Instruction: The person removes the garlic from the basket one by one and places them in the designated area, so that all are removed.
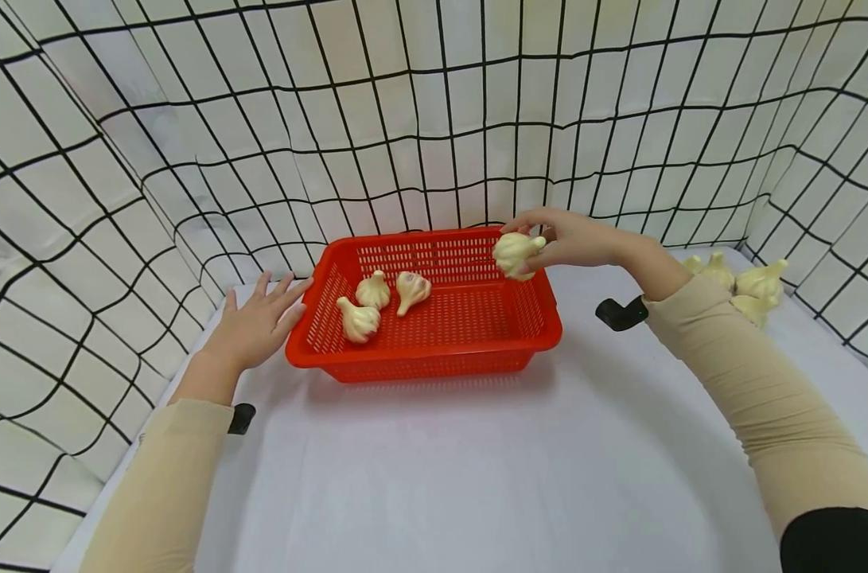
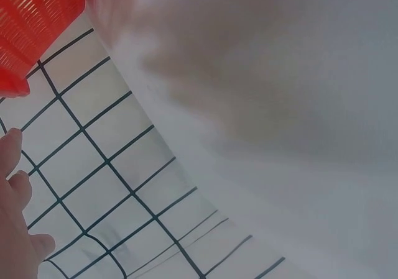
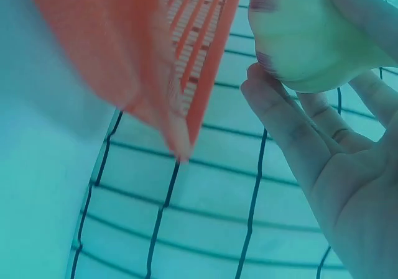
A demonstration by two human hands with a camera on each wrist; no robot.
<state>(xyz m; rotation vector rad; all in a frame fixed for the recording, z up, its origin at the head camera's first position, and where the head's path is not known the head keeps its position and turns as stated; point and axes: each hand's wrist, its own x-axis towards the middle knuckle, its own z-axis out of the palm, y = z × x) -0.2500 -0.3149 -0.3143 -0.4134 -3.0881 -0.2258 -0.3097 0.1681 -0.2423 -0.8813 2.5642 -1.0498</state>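
Observation:
In the head view my right hand (image 1: 573,237) pinches a pale garlic bulb (image 1: 514,255) above the right end of a red plastic basket (image 1: 434,356). The right wrist view shows the same garlic bulb (image 3: 311,40), with purplish marks, between thumb and fingers. Inside the basket, toward its left, lie three more garlic bulbs (image 1: 360,321). My left hand (image 1: 256,325) is spread beside the basket's left end, fingertips near the rim. Whether they touch it I cannot tell. Only some fingers of the left hand (image 2: 15,192) show in the left wrist view.
Several garlic bulbs (image 1: 760,280) are grouped on the white table (image 1: 434,469) at the right, partly hidden behind the right sleeve. A black wire grid (image 1: 448,127) over white sheeting rises behind the basket and along both sides.

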